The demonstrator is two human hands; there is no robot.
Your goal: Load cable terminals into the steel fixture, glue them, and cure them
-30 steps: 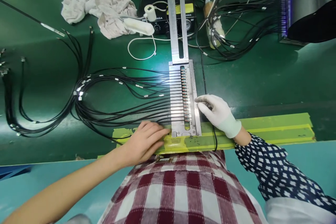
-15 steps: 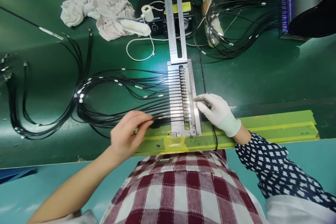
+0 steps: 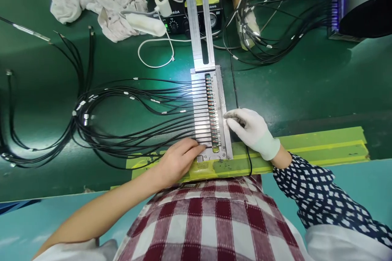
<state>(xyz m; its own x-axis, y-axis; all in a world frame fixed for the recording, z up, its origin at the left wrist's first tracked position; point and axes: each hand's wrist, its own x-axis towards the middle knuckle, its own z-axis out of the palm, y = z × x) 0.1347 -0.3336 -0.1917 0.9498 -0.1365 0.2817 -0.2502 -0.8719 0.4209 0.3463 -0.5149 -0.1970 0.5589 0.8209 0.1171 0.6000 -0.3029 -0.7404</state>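
My bare left hand point(image 3: 180, 160) is closed in a pinch on the end of a black cable at the near-left corner of a metal fixture point(image 3: 200, 111); its fingertips rest on the plate and partly hide that cable. Many black cables point(image 3: 159, 129) lie side by side in the fixture's slots, their stripped ends with fine coloured wires showing along the narrow window point(image 3: 212, 110). My right hand point(image 3: 253, 133), in a white glove, is closed with thumb and forefinger at the fixture's right edge.
Beyond the fixture, a slotted metal bar point(image 3: 199, 28) stands before a black control box point(image 3: 174, 12). A crumpled white cloth point(image 3: 113, 4) lies at the back left. A second cable bundle point(image 3: 275, 55) runs to a purple-lit unit point(image 3: 335, 4). Green-yellow tape point(image 3: 306, 147) lines the near edge.
My left hand has moved right and slightly nearer, bringing the cable end from left of the fixture onto its plate. My right hand stays at the fixture's edge. The view has shifted slightly.
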